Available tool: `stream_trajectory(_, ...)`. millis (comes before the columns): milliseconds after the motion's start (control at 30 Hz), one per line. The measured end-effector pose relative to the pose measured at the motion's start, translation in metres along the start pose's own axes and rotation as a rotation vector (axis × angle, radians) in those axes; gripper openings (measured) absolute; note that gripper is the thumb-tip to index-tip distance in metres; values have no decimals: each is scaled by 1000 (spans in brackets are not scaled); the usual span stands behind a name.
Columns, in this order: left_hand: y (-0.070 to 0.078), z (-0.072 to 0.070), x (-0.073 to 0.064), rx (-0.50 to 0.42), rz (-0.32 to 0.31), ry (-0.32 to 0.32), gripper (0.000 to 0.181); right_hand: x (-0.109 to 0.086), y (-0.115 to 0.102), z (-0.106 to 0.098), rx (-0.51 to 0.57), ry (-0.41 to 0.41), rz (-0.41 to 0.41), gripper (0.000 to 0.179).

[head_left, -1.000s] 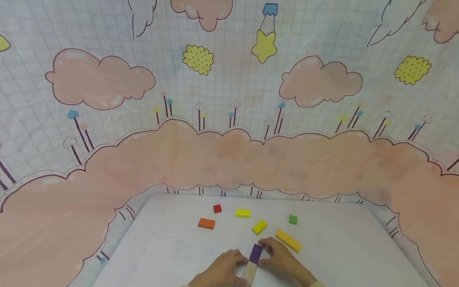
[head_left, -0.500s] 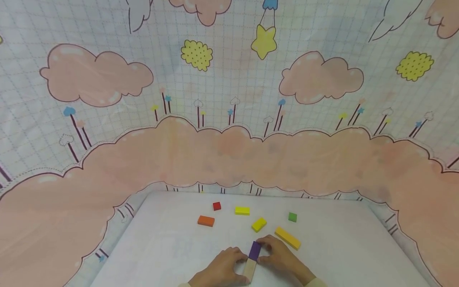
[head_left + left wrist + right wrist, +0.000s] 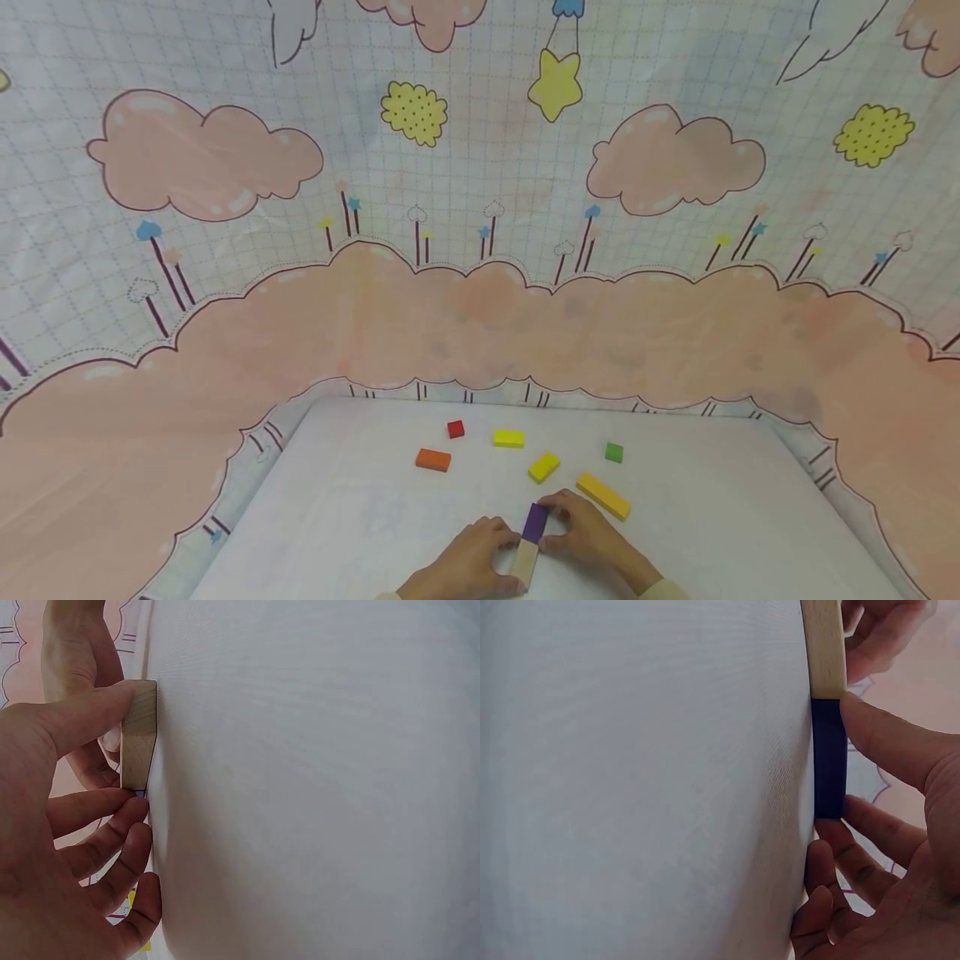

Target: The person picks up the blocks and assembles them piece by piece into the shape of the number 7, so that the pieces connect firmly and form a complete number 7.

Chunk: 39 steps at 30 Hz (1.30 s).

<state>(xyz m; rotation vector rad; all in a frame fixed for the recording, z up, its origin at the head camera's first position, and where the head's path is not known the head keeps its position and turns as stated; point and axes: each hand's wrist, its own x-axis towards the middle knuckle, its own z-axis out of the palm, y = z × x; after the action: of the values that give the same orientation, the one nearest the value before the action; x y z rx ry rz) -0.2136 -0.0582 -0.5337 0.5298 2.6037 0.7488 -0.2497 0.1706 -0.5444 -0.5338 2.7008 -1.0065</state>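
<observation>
A plain wooden block (image 3: 524, 564) and a dark purple block (image 3: 535, 523) lie end to end on the white table, forming one slanted line. My left hand (image 3: 468, 558) pinches the wooden block, thumb at its near end and index finger by the joint. At the purple block, my right hand (image 3: 588, 533) has its thumb near the joint and fingertips round the far end. In the right wrist view the ends of the wooden block (image 3: 826, 649) and the purple block (image 3: 829, 757) meet flush. The left wrist view shows the wooden block (image 3: 139, 739) under the left thumb.
Beyond the hands lie an orange block (image 3: 433, 460), a red cube (image 3: 456, 429), two yellow blocks (image 3: 509, 438) and a green cube (image 3: 614, 452). A long yellow-orange block (image 3: 603, 496) sits close to the right hand. A cloud-patterned cloth (image 3: 480, 325) rises behind the table (image 3: 337, 500).
The head view has tilted slightly, so the whole scene sits a little higher in it. Both hands keep their hold and the two blocks stay end to end.
</observation>
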Motion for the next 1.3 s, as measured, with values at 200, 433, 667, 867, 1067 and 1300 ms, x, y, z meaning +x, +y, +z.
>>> stream_trajectory(200,-1,1,1,4,5,-2,53,-1,-2,0,-30,-8,-1,64)
stream_trajectory(433,0,0,-1,13,16,0,52,0,-3,1,-20,-6,1,62)
stream_trajectory(667,-2,0,0,-15,-3,-4,48,2,0,2,-9,-21,38,61)
stream_trajectory(867,-7,-5,6,20,63,-3,46,4,3,1,4,-29,54,63)
stream_trajectory(1067,-9,-8,12,23,145,-15,48,4,3,0,17,-34,72,62)
stream_trajectory(1300,-8,-5,16,139,207,15,50,3,2,0,11,-33,56,61)
